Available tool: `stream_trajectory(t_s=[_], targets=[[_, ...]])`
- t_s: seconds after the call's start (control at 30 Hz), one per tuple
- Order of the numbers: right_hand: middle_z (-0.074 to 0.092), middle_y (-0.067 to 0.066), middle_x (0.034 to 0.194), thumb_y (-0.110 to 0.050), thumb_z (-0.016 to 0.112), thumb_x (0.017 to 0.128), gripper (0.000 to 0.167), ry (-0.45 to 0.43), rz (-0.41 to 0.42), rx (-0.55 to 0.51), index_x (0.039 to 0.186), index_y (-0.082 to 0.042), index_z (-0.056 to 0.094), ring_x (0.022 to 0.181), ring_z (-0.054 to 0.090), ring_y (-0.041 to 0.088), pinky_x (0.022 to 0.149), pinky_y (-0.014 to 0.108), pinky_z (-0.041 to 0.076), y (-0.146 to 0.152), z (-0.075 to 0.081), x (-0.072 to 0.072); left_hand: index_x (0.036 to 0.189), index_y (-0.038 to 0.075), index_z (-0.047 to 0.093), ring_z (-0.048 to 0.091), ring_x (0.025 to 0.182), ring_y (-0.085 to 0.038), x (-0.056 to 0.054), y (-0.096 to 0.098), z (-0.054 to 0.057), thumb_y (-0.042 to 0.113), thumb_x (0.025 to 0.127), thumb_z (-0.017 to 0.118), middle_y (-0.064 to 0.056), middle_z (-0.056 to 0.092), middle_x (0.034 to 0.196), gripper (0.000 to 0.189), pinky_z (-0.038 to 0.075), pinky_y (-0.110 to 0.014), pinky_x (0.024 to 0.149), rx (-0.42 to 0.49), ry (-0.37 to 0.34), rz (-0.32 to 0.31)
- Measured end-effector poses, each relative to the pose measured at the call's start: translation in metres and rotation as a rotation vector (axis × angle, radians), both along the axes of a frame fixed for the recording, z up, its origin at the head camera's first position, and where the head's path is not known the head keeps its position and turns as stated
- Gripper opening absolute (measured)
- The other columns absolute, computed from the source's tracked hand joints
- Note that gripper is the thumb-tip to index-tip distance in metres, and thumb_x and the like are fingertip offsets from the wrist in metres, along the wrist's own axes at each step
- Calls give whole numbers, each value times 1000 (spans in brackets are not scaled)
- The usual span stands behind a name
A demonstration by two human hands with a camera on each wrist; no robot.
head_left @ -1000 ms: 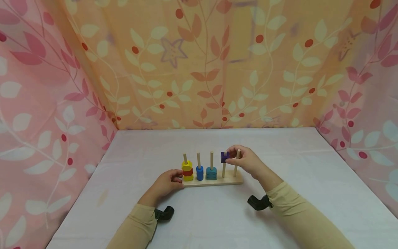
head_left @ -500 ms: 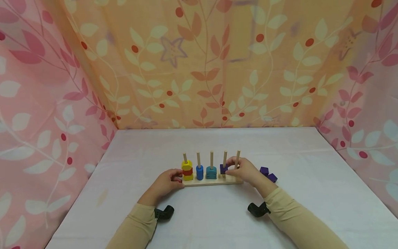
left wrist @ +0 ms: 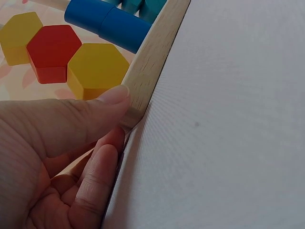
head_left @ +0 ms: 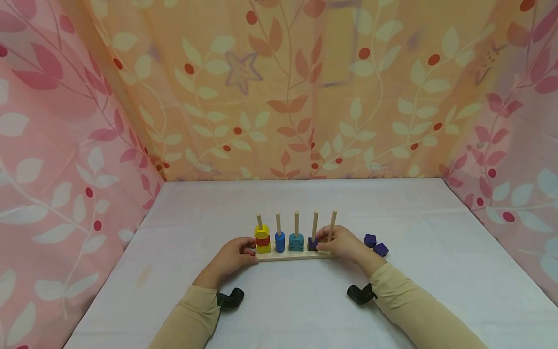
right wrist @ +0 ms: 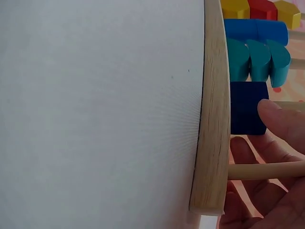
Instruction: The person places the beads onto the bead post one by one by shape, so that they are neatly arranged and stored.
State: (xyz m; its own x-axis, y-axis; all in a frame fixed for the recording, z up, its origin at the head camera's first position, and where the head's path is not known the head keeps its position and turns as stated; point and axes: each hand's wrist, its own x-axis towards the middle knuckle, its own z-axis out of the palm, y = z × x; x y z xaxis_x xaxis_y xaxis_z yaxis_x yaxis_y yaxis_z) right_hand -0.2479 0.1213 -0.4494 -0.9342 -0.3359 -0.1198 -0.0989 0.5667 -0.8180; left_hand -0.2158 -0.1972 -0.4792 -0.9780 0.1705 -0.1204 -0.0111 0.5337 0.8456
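A wooden peg stacker (head_left: 301, 258) stands on the table with its upright pegs in a row. My left hand (head_left: 233, 254) holds its left end, the thumb on the base beside the yellow hexagonal block (left wrist: 97, 67). On the leftmost peg a red block (left wrist: 53, 50) lies between two yellow ones. The second peg carries blue cylinders (right wrist: 255, 31), the third several teal half-round blocks (right wrist: 259, 59). My right hand (head_left: 346, 246) pinches a purple block (right wrist: 248, 107) low on the fourth peg, at the base. Its fingers pass behind the bare fifth peg (right wrist: 262, 171).
Two loose purple blocks (head_left: 370, 240) lie on the white tablecloth (head_left: 296, 305), right of my right hand. Patterned curtains (head_left: 279, 97) enclose the table at the back and both sides. A dark wrist mount (head_left: 361, 293) hangs beneath each forearm.
My right hand has lowered the purple block down the fourth peg, from near its top to the base. The two loose purple blocks have come into sight. My left hand has stayed put.
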Motion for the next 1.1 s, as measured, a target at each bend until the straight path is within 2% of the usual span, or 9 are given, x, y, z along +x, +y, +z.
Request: stream_trajectory(t_s=[0.13,0.3,0.37,0.5,0.63,0.87,1.1], targets=[[65,3,93,-14,74,76,24,31,5,41,97,-7,65,90,56,19,83,40,41,1,0,0,119,10,57,57,87,-12,0,0,0,13,74,76,-2,59,106,49,48,-31,80,-4,-1,4],[63,5,104,-18,74,76,31,44,11,54,105,-8,64,99,57,26,85,44,44,10,11,4,119,9,57,57,87,-13,1,0,0,13,74,76,-3,59,107,49,48,-32,81,7,-6,1],[63,6,106,-18,73,77,30,82,27,61,105,-8,64,101,55,27,84,43,45,17,18,5,119,10,57,57,87,-13,1,0,0,13,74,75,-2,59,107,49,48,-32,81,5,-8,0],[63,7,106,-18,71,79,29,213,65,108,105,-8,64,103,54,29,82,41,45,36,31,6,120,10,56,56,87,-13,2,1,1,14,74,75,-2,59,107,49,47,-32,82,-2,-13,1],[63,7,105,-17,70,80,31,273,48,161,108,-6,63,104,54,30,83,42,45,55,42,9,120,11,57,56,87,-13,2,0,0,15,74,75,-2,59,107,49,47,-32,82,-8,-10,4],[61,10,105,-22,70,80,33,261,-51,229,108,-6,62,104,51,33,83,47,43,88,40,14,119,10,57,56,87,-13,2,0,1,14,74,75,-3,59,107,49,47,-32,81,-4,-7,-1],[57,17,112,-20,70,79,39,164,-81,274,112,-3,57,105,50,38,84,51,42,114,29,20,120,10,56,55,88,-14,2,0,3,16,75,75,-2,58,108,50,47,-32,81,-14,-10,-2]])
